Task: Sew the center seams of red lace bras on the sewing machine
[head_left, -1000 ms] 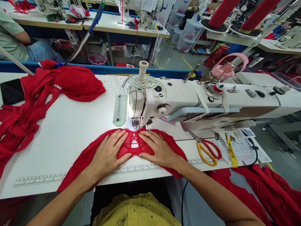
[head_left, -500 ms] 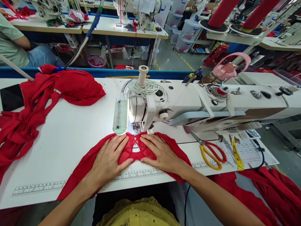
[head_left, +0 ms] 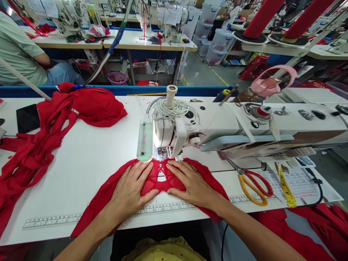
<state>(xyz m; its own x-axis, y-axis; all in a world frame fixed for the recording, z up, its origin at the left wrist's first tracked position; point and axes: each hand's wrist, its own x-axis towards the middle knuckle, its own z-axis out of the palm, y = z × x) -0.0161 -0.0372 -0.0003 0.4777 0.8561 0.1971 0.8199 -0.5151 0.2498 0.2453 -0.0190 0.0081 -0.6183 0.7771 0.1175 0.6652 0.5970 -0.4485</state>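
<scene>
A red lace garment (head_left: 152, 185) is spread on the white sewing table in front of the machine's needle area. My left hand (head_left: 133, 186) lies flat on its left side, fingers stretched toward the presser foot (head_left: 162, 152). On its right side rests my right hand (head_left: 189, 181), also flat with the fingers extended. Between the two hands shows a small cut-out with a crossed strip at the garment's centre. The garment's top edge lies just short of the presser foot of the white sewing machine (head_left: 217, 117). Beneath my palms the fabric is hidden.
Red fabric pieces (head_left: 98, 107) are heaped at the left. Scissors (head_left: 252, 185) with red and yellow handles, a yellow tape measure (head_left: 286, 186) and a paper sheet (head_left: 301, 185) lie at the right. A printed ruler (head_left: 51, 222) runs along the front edge. Across the aisle sits another person (head_left: 24, 54).
The whole view has shifted slightly, so everything appears a little lower and further right. Both hands stay flat on the red garment, with no clear movement against the table.
</scene>
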